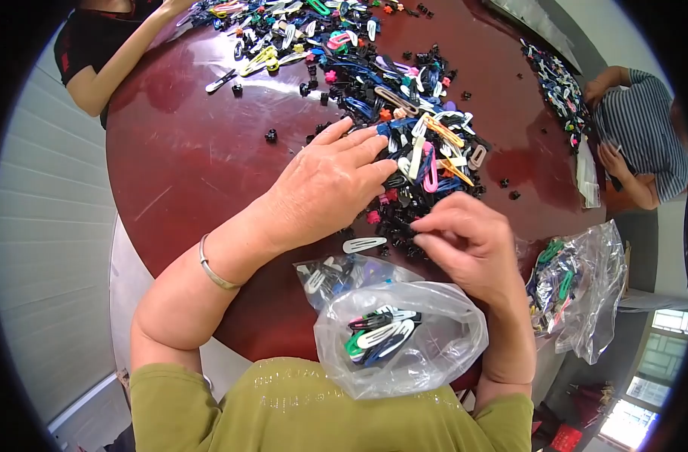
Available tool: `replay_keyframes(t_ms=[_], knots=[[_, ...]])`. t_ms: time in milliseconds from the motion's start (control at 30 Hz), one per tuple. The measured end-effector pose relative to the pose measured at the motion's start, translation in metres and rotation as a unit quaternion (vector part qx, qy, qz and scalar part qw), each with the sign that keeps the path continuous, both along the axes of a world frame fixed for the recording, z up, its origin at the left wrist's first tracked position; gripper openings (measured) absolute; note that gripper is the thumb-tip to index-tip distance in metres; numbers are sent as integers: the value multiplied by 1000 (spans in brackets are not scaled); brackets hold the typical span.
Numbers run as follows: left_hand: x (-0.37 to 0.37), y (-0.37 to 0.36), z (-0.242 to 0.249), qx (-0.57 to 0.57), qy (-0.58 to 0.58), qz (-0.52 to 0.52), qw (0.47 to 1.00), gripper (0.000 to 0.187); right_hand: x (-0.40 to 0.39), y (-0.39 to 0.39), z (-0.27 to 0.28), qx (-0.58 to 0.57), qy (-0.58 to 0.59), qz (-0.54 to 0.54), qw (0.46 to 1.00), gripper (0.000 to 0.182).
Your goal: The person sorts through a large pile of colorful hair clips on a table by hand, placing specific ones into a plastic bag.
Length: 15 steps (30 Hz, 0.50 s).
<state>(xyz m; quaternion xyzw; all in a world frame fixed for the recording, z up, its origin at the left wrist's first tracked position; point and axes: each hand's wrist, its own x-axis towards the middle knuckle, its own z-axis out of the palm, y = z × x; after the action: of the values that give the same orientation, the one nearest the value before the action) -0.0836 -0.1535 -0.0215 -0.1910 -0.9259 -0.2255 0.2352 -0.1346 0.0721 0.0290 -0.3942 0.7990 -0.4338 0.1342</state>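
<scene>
My left hand (325,181) lies spread, palm down, on the left edge of a pile of hair clips (442,143). Near the pile's front edge is my right hand (464,241), with thumb and forefinger almost together at some small black clips (400,226); whether anything is between them is too small to tell. A white snap clip (364,245) lies on the table below my left hand. Closer to my body stands an open clear plastic bag (449,343) with white, black and green clips (382,335) inside. Behind it lies another clear bag (325,279) holding clips.
The dark red round table (186,188) carries more clips (284,38) at the far side. A person in black (110,60) is at the upper left, a person in a striped shirt (638,113) at the right. A clear bag of clips (585,290) is at the right edge.
</scene>
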Motion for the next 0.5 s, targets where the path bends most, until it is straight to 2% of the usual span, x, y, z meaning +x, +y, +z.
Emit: replay_keyframes(t_ms=[100,167,267,500], knots=[[-1,-1,-1,-19,10,19,1000,31,0,-8,-8,43,-17,83,995,26],[-1,0,-3,-12,8,23,1000,31,3,-13,-14,59,36,103,992,25],[-1,1,-4,-6,7,21,1000,30,9,-18,-21,95,147,103,979,22],[1,2,-1,2,-7,17,1000,32,16,-24,-18,105,166,85,977,18]])
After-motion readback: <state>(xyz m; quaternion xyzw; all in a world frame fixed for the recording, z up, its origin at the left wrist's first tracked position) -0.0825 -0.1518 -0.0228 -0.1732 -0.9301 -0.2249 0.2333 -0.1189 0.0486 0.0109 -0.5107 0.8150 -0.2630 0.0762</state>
